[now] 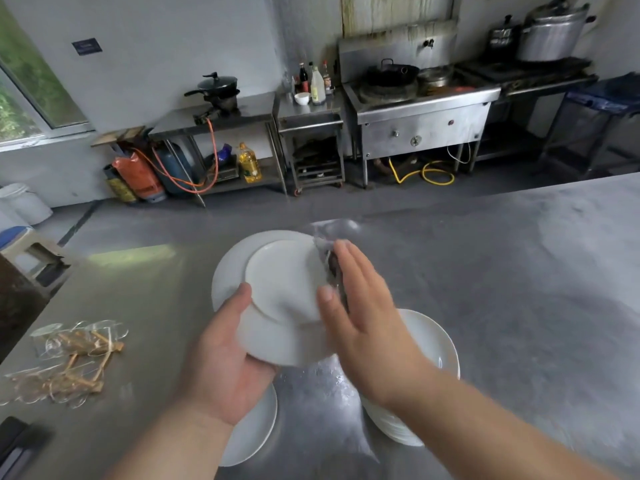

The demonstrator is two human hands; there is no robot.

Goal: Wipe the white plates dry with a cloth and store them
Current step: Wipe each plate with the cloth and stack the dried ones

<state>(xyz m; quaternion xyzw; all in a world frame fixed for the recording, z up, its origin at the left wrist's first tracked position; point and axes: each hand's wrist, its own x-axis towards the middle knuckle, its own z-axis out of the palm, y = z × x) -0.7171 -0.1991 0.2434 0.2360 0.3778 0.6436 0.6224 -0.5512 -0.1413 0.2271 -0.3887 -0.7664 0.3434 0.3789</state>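
Wiping step, right in the middle of it. My left hand [221, 358] grips the white plate [277, 292] by its near rim, thumb on top and fingers curled underneath. It is lifted clear of the steel table [485, 271] and tilted, with the foot ring facing me. My right hand [360, 306] lies flat on the plate's right edge, fingers straight, pressing the cloth [330, 261] against it. Only a crumpled grey bit of the cloth shows past my fingertips, and the hand is blurred.

Below my right forearm sits a stack of plates [433, 337]. Under my left wrist lies a single plate [252, 434]. I can't tell which of them is wet and which is dry.

As I judge it, the next move calls for working the cloth round the rest of the rim, then flipping the plate to dry the eating side. My left grip has to stay firm, since a damp plate tilted like this could slip. The plate isn't ready to be stored yet.
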